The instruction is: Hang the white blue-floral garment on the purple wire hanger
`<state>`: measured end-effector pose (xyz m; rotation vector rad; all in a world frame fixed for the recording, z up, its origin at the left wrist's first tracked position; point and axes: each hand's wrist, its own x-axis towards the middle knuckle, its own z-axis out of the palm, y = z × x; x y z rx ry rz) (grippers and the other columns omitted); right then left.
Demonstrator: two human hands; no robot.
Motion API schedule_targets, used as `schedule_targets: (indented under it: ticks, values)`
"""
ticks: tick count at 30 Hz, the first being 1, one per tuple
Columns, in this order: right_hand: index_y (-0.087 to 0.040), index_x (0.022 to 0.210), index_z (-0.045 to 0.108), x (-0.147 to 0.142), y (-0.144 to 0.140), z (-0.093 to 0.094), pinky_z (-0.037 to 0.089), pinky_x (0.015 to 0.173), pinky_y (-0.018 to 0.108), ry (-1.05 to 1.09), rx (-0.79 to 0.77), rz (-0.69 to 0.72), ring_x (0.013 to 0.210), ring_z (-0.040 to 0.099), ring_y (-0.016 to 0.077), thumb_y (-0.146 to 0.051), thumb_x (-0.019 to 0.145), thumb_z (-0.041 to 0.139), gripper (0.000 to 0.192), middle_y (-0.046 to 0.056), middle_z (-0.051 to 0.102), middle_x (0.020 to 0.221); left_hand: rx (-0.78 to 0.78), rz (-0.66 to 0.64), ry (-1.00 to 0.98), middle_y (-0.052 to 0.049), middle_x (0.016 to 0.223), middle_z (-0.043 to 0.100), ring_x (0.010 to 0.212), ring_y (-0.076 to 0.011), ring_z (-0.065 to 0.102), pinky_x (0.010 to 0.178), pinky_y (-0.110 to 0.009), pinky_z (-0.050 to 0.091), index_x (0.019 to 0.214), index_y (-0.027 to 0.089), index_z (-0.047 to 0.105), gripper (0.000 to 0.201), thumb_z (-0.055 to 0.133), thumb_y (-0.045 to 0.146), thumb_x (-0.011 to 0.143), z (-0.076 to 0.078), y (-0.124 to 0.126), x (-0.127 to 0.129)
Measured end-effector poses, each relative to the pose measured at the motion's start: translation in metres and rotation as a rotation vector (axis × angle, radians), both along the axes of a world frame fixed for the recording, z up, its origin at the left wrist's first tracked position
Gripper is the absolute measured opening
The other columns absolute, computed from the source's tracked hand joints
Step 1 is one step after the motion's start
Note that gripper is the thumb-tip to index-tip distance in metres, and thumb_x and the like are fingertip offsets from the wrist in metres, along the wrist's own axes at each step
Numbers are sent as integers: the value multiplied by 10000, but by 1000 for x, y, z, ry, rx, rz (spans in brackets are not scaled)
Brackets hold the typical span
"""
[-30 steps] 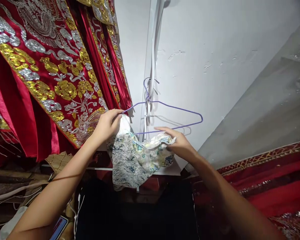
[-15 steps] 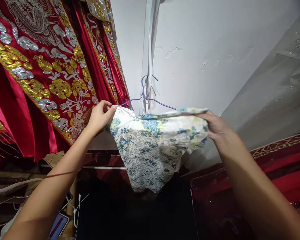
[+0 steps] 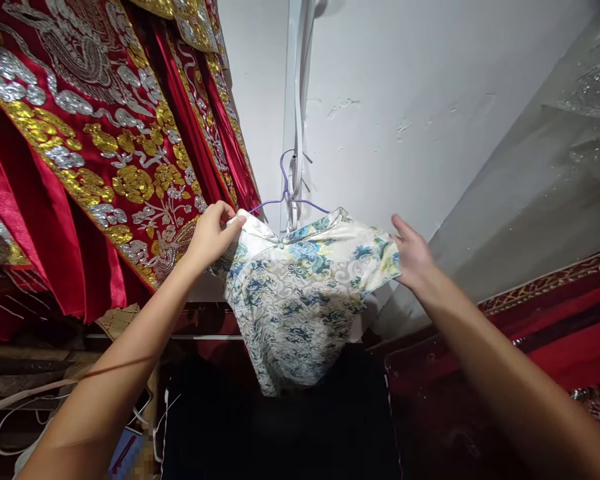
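left hand (image 3: 211,235) pinches floral top (image 3: 300,293) shoulder, steadying it on purple hanger (image 3: 286,190) | right hand (image 3: 414,257) open, fingers spread beside other shoulder | red embroidered robes (image 3: 95,153) hang left

Left hand (image 3: 213,235) pinched shut — right hand (image 3: 413,257) open, fingers spread

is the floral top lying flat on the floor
No, the floral top hangs on a purple wire hanger, with the left hand pinching its shoulder.

floral garment (image 3: 300,293) on purple hanger (image 3: 286,193)
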<state>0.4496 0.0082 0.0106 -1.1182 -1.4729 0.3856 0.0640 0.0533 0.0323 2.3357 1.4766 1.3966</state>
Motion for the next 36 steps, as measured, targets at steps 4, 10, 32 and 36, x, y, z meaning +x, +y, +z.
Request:
schedule_targets:
  ticks: [4, 10, 32, 36]
  values:
    - [-86, 995, 750, 3, -6, 15, 538, 723, 374, 310, -366, 317, 914, 745, 257, -330, 964, 582, 297, 221, 741, 1067, -2, -110, -19, -16, 744, 590, 692, -164, 518, 644, -279, 362, 802, 184, 586, 339, 472, 444, 988, 12, 2, 14]
    - [-258, 1169, 700, -43, -24, 57, 582, 895, 400, 333, -131, 380, 1231, 639, 271, -196, 831, 661, 345, 71, 676, 1325, 59, -166, 13, 10, 648, 518, 636, -149, 466, 619, -278, 321, 728, 178, 570, 296, 529, 363, 956, 36, 15, 40]
    - [-275, 1494, 463, -105, -16, -3, 362, 1155, 563, -627, 50, 454, 1442, 387, 342, -396, 837, 705, 710, 120, 393, 1574, -598, -898, -518, 5, 509, 411, 520, -126, 370, 565, -297, 329, 513, 189, 486, 326, 529, 371, 780, 4, -22, 49]
    - [-187, 1624, -51, -119, -5, -40, 93, 1238, 644, -857, 202, 271, 1534, 136, 402, -433, 692, 799, 1285, 192, 181, 1648, -563, -974, -739, 27, 394, 292, 473, -117, 360, 632, -307, 424, 414, 208, 411, 583, 465, 478, 927, 11, -50, 78]
